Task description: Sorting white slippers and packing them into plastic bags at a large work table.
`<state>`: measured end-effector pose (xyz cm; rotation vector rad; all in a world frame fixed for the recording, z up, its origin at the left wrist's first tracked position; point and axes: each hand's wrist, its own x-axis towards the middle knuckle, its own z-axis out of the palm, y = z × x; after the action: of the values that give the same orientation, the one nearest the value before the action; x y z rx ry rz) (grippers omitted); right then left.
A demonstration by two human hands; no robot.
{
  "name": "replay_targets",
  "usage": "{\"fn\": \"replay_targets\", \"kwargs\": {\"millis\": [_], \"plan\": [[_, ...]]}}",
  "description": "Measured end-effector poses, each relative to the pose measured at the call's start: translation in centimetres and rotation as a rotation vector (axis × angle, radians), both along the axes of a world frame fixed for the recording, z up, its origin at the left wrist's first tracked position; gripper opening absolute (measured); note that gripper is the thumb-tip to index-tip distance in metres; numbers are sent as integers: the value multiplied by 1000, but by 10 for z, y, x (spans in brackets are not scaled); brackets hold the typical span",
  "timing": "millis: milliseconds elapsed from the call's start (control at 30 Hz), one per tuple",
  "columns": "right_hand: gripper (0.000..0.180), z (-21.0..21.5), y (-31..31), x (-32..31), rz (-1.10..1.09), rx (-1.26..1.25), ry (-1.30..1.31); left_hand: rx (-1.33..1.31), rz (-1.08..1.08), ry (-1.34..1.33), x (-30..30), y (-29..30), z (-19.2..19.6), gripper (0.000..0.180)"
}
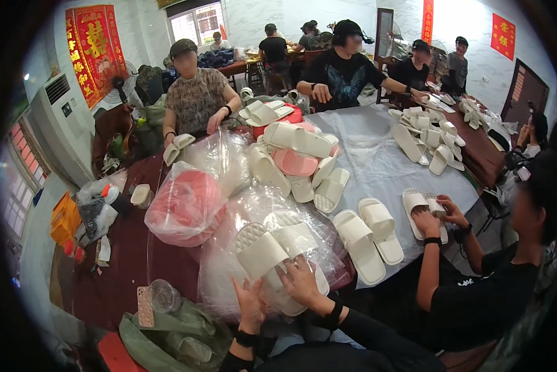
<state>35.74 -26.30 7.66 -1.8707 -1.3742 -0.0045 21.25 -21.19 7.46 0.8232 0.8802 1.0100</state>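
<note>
Two white slippers lie close together over clear plastic bags point(213, 279) in front of me. The left slipper point(261, 249) has a quilted footbed and a broad strap. The other slipper point(289, 229) sits just to its right, partly covered by my fingers. My right hand point(308, 286) grips this second slipper below its strap, fingers bent against it. My left hand point(250, 304) is beside the heel end of the left slipper, thumb and fingers apart, holding nothing. Another pair of white slippers point(360, 248) rests to the right.
White and pink slippers point(296, 162) are heaped ahead, beside a pink bundle in clear plastic point(188, 208). A co-worker's hands point(428, 223) handle slippers at right. A phone point(145, 307) and a clear round container point(165, 296) lie near left. Other people stand across the table.
</note>
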Motion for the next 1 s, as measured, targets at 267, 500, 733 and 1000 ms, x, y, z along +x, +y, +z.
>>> {"fn": "replay_targets", "kwargs": {"millis": [267, 500, 733, 1000], "plan": [[37, 2, 4, 1, 46, 136, -44, -156, -281, -171, 0, -6, -5, 51], [42, 3, 11, -2, -26, 156, -65, -107, -229, -325, -6, 0, -8, 64], [47, -8, 17, -11, 28, 152, -117, -278, -257, -594, -1, -9, -9, 61], [46, -1, 37, -2, -40, 62, -174, -47, -431, -159, -5, -22, 6, 70]]}}
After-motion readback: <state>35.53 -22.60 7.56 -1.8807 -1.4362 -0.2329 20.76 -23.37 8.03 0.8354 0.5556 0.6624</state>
